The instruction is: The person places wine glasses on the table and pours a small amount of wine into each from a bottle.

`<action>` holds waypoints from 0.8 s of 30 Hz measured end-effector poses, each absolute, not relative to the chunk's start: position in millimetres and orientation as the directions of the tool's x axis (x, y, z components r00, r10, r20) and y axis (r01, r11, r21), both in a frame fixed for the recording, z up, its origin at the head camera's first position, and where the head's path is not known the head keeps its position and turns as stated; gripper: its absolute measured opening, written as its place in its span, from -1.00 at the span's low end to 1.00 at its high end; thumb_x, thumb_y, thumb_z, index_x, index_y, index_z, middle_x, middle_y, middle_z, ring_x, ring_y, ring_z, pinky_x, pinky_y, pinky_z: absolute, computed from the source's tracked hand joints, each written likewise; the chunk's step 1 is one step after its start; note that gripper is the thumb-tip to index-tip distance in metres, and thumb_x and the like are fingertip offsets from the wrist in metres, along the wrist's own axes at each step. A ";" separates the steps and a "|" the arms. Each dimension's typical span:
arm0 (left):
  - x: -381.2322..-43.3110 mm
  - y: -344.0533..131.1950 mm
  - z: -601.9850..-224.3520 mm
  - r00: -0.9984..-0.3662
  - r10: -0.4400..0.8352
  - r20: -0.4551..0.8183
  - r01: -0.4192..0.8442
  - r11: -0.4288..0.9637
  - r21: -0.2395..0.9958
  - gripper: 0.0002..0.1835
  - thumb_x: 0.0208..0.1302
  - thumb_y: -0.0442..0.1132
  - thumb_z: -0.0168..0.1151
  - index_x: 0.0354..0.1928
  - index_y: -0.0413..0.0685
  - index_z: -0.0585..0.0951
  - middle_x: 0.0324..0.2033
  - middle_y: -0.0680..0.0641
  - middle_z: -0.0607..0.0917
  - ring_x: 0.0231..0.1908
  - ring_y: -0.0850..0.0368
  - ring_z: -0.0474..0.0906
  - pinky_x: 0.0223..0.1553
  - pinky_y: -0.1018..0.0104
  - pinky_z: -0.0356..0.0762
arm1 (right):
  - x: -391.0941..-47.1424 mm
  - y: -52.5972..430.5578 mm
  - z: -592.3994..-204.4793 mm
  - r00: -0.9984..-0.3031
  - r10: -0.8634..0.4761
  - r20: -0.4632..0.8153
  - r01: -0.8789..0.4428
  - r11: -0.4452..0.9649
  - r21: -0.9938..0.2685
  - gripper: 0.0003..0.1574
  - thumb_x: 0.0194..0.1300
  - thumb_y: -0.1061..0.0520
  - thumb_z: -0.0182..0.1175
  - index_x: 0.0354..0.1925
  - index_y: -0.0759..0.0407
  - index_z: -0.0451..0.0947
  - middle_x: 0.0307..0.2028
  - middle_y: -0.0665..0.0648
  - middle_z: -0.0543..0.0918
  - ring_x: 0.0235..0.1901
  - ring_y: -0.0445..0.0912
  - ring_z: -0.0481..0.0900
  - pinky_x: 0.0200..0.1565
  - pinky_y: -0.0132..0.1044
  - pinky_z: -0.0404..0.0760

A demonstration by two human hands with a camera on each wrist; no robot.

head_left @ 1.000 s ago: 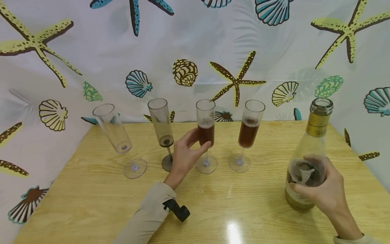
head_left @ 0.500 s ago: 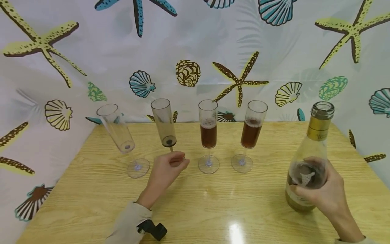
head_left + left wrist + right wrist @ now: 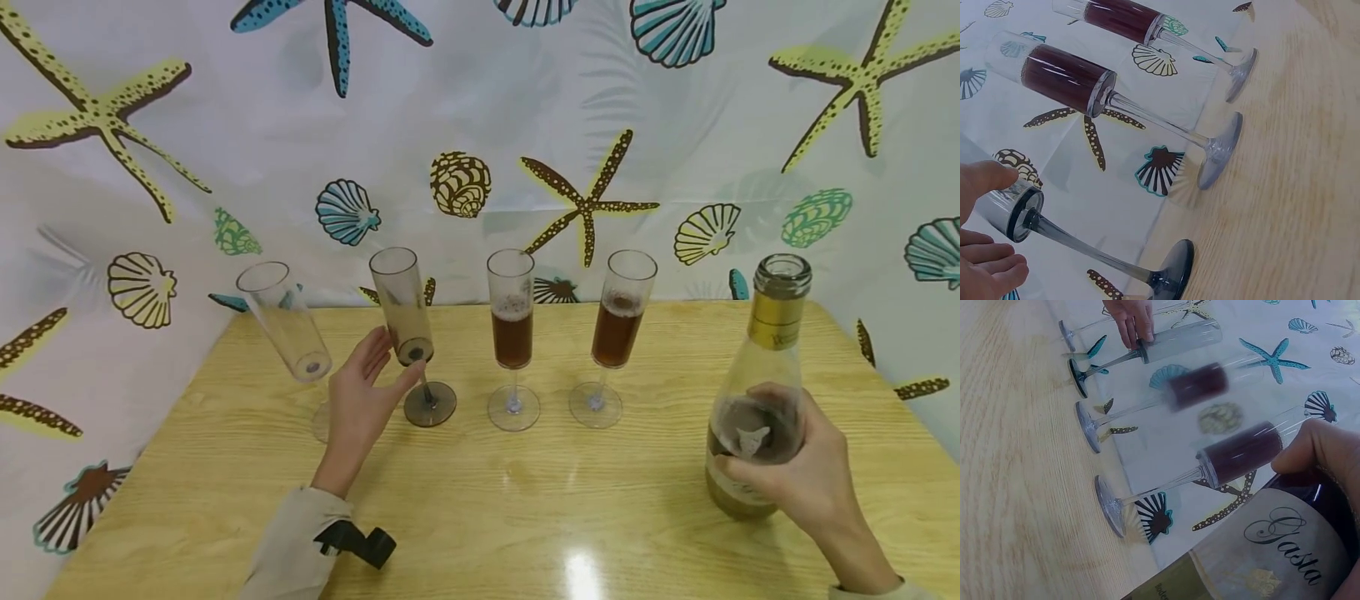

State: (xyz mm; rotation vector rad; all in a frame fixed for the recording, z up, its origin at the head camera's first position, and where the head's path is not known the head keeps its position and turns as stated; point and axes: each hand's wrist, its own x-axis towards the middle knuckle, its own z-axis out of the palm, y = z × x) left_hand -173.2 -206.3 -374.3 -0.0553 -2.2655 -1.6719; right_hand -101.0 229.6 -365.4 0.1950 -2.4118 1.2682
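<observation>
Bottle point(image 3: 738, 421) stands upright in the right hand point(image 3: 813, 467), gripped low so its mouth is free. The left hand point(image 3: 366, 398) spreads loosely about the smoky glass point(image 3: 401, 300) on the table point(image 3: 510, 521) — contact unclear. Two filled glasses point(image 3: 513, 337) stand apart to its right, presumably giving reaching room.

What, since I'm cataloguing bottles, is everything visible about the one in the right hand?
The bottle looks like clear glass, with a round open mouth and no stopper, a gold band round the neck, and a pale label reading "Gasta" in dark script. Dark liquid fills part of the body; the shoulder above it looks clear. It is held roughly upright to the right of the flutes, the right hand gripping its body. Whether its base rests on the table I can't tell.
</observation>
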 end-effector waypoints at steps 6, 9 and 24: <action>-178.3 -200.5 -374.8 -0.928 -0.183 0.323 0.266 0.280 0.922 -0.28 0.14 -0.28 0.42 0.34 -0.25 0.36 0.24 -0.26 0.46 0.27 -0.05 0.38 0.27 0.31 0.32 | -102.7 230.4 -364.1 -0.895 0.065 0.442 -0.310 0.621 -0.720 -0.09 -0.29 0.34 0.59 0.10 0.24 0.45 -0.14 -0.29 0.48 -0.20 -0.43 0.45 -0.26 -0.66 0.46; -181.2 -198.2 -373.9 -0.921 -0.190 0.339 0.278 0.289 0.916 -0.30 0.15 -0.28 0.42 0.33 -0.23 0.38 0.23 -0.24 0.49 0.26 -0.02 0.40 0.26 0.31 0.34 | -103.8 231.3 -363.4 -0.890 0.078 0.449 -0.306 0.628 -0.716 -0.11 -0.30 0.35 0.59 0.09 0.25 0.46 -0.16 -0.31 0.48 -0.20 -0.44 0.45 -0.26 -0.67 0.45; -181.4 -197.0 -372.1 -0.883 -0.232 0.408 0.350 0.253 0.902 -0.43 0.12 -0.29 0.44 0.19 -0.30 0.52 0.04 -0.25 0.63 0.09 -0.03 0.56 0.12 0.36 0.48 | -106.5 235.2 -363.6 -0.905 0.087 0.417 -0.268 0.645 -0.715 -0.07 -0.26 0.30 0.60 0.14 0.23 0.43 -0.14 -0.33 0.45 -0.18 -0.45 0.42 -0.24 -0.66 0.42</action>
